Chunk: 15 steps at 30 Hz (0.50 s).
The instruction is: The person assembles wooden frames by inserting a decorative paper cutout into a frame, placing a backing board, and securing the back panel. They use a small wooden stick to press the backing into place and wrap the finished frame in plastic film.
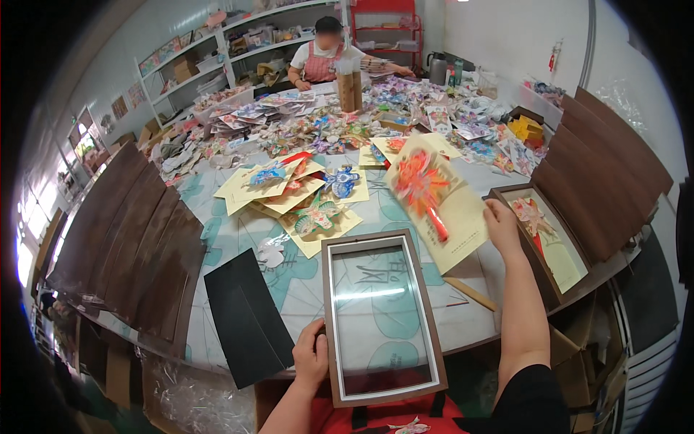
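Note:
My left hand (311,357) grips the left edge of a brown-rimmed shadow box frame (327,289), whose glass lets the table's pattern show through. The frame leans toward me at the table's front edge. In my right hand (502,226) is a cream card (463,210) bearing an orange-red paper kite-like ornament (423,181), held by its right edge and slightly blurred. Left of the frame lies a black backing board (246,318). A white paper cutout (272,251) rests just beyond it. Several cream cards (289,195) with blue, red and green ornaments overlap farther back.
Dark brown frames stand stacked at left (123,246) and right (607,173). An open box frame (542,239) with a card inside sits right. A wooden stick (470,294) lies near my right arm. Colourful paper pieces (325,130) cover the far table, where another person (322,61) sits.

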Each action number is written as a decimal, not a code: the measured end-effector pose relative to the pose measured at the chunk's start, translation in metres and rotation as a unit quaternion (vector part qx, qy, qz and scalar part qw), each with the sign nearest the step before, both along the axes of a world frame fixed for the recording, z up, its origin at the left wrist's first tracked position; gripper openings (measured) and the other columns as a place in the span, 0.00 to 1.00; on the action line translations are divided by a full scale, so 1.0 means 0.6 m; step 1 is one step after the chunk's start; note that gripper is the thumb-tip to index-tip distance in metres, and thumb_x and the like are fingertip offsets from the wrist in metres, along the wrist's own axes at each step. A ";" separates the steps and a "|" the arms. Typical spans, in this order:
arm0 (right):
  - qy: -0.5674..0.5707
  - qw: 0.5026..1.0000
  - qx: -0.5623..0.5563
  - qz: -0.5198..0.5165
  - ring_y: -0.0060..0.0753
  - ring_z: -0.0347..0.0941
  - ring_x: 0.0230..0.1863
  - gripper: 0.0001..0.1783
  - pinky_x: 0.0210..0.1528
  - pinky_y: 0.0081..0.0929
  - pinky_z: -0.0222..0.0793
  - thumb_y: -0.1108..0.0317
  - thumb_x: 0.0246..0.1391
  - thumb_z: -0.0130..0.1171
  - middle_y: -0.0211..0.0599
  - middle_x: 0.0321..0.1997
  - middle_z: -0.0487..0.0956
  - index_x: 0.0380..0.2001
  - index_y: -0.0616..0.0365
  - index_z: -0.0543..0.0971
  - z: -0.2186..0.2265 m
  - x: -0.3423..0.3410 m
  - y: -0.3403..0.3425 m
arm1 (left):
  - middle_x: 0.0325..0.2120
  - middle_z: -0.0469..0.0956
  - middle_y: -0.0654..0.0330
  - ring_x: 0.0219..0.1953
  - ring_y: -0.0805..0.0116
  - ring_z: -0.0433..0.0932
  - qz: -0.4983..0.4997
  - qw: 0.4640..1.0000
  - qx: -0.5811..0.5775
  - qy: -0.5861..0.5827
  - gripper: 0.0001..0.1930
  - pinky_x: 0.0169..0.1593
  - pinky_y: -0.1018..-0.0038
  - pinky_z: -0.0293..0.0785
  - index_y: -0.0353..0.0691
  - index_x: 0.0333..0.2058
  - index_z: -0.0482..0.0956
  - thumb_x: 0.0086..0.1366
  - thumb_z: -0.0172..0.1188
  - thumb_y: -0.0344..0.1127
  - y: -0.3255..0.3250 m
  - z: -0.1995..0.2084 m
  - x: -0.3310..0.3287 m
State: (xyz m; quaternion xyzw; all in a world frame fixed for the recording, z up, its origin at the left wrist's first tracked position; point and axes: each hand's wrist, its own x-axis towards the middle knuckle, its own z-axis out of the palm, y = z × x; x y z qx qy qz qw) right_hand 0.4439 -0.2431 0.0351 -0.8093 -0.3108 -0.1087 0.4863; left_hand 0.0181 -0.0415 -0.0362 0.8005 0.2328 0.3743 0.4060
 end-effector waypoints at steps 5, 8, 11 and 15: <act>-0.136 0.986 0.064 -0.067 0.22 0.74 0.39 0.14 0.41 0.22 0.67 0.74 0.60 0.49 0.37 0.37 0.79 0.47 0.67 0.74 0.090 -0.126 -0.064 | 0.46 0.75 0.44 0.48 0.51 0.76 -0.052 0.998 0.047 0.003 0.19 0.53 0.68 0.71 0.33 0.48 0.74 0.56 0.56 0.29 0.007 0.010 -0.005; -0.002 0.960 0.280 -0.025 0.22 0.72 0.41 0.14 0.45 0.21 0.66 0.73 0.61 0.49 0.35 0.42 0.78 0.48 0.68 0.73 0.081 -0.171 -0.078 | 0.49 0.74 0.44 0.52 0.49 0.73 -0.061 0.996 0.049 0.049 0.21 0.56 0.66 0.68 0.35 0.51 0.72 0.57 0.56 0.30 0.013 0.011 0.011; 0.104 0.942 0.319 0.027 0.20 0.71 0.44 0.13 0.48 0.20 0.66 0.74 0.61 0.47 0.35 0.44 0.77 0.48 0.67 0.72 0.074 -0.228 -0.095 | 0.53 0.70 0.43 0.56 0.48 0.69 -0.038 0.986 0.140 0.082 0.23 0.59 0.65 0.63 0.32 0.54 0.68 0.60 0.56 0.32 0.011 0.030 0.030; 0.190 0.909 0.365 0.059 0.20 0.72 0.43 0.12 0.47 0.19 0.67 0.74 0.62 0.47 0.35 0.43 0.77 0.48 0.65 0.71 0.041 -0.309 -0.094 | 0.55 0.68 0.45 0.58 0.55 0.67 -0.100 0.993 -0.037 -0.050 0.25 0.59 0.66 0.62 0.29 0.57 0.62 0.64 0.53 0.33 -0.029 0.112 0.042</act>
